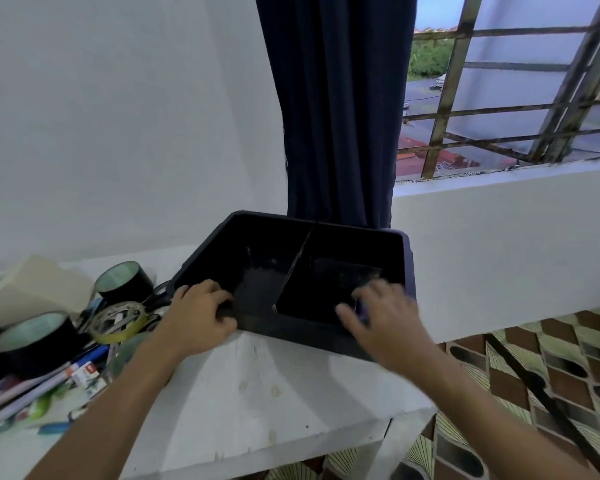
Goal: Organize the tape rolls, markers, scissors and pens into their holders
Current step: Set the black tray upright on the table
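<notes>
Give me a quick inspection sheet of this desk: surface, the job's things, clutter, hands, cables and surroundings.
Surface: white table, stained, bare in the middle.
Job's things: black divided bin, two compartments, nothing seen inside; it overhangs the table's right edge. Black tape rolls, yellowish tape roll, pens and markers heaped at left.
Clutter: cream folded thing behind the heap.
Hands: left hand grips the bin's near rim; right hand at the near right rim, blurred, grip unclear.
Cables: nothing seen.
Surroundings: dark curtain, barred window, patterned floor.
</notes>
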